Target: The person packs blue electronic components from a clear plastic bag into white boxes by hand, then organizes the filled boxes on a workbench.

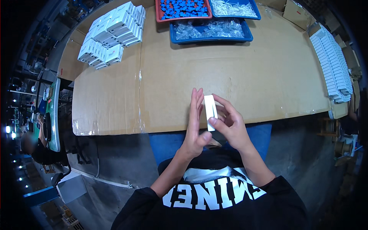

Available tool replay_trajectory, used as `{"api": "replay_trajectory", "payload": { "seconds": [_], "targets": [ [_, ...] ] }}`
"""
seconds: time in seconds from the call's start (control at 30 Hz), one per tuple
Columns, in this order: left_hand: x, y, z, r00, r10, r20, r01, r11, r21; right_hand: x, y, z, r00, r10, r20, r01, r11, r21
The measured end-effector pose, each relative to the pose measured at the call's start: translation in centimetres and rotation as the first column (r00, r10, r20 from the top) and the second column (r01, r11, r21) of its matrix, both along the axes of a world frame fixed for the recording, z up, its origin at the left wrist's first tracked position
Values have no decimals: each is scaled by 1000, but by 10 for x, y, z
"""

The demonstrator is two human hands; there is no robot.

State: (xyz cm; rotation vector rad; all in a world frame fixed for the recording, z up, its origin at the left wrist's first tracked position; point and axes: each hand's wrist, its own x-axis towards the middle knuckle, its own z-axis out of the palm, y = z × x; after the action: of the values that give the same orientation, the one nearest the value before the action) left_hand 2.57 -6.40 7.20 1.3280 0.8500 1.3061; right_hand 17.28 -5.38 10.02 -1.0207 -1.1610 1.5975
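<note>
A small white box (210, 111) stands on end between my two hands, just above the table's near edge. My right hand (230, 122) grips it, with the thumb on its near face and the fingers behind its right side. Flat and upright beside the box, my left hand (194, 124) has its fingers stretched out and its thumb apart. Whether the left palm touches the box I cannot tell. The box's far side is hidden.
The table (184, 76) is covered in cardboard. White boxes (111, 32) are stacked far left; more boxes (331, 63) line the right edge. At the back sit a red tray (184, 20) of blue parts, a blue tray (211, 39) of clear pieces and another blue tray (257, 13) of white pieces.
</note>
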Motion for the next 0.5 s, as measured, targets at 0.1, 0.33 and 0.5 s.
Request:
{"api": "replay_trajectory", "payload": {
  "seconds": [0.1,0.33,0.5],
  "targets": [
    [3,-3,1,989,35,144,-7,982,-190,-5,-2,-9,997,-36,-73,46,989,139],
    [20,-6,10,959,204,196,-156,960,-232,-12,-16,-13,936,-206,285,27,850,526],
    [18,-10,8,950,197,241,-166,976,-143,-14,-19,-14,940,-209,271,5,799,601]
  ]
}}
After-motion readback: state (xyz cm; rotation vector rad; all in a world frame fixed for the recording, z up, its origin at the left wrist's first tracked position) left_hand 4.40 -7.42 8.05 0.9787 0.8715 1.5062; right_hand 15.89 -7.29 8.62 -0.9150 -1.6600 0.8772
